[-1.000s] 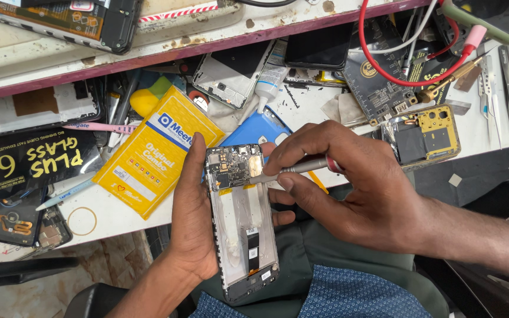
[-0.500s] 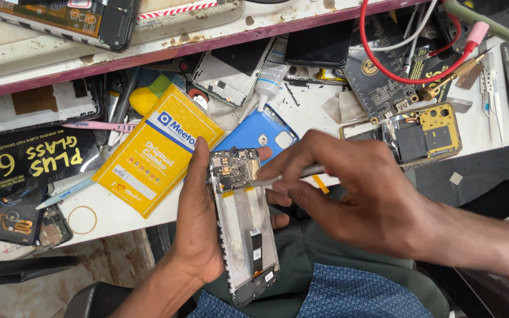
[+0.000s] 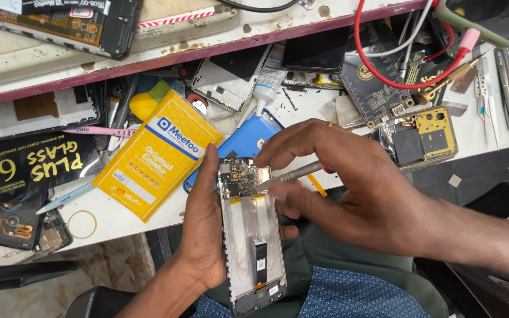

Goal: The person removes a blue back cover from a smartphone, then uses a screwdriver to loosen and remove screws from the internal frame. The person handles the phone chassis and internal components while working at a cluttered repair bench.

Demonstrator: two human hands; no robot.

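Holding an opened phone (image 3: 251, 235) over the lap, just below the desk (image 3: 301, 109) edge, the left hand (image 3: 204, 227) cradles it from the side, thumb stretched up along its left edge and fingers curled behind it. The phone's back is off, showing a circuit board at its top end and a pale metal frame below. The right hand (image 3: 349, 182) pinches a thin metal tool (image 3: 287, 176) between thumb and fingers, with the tip touching the circuit board near its right edge.

The desk behind the hands is crowded. A yellow packet (image 3: 157, 153) lies just left of the phone's top, and a blue phone cover (image 3: 245, 138) lies partly under the right hand's fingers. A white glue bottle (image 3: 268, 79) rests above the blue cover. Right of the right hand sits another opened phone (image 3: 425, 135) with a gold camera plate, and a red cable (image 3: 384, 65) loops over a dark board above it. A black box (image 3: 27, 162) with yellow lettering lies at the far left, with a thin ring (image 3: 82, 224) below it near the desk edge. Tweezers (image 3: 484, 88) lie at the far right.
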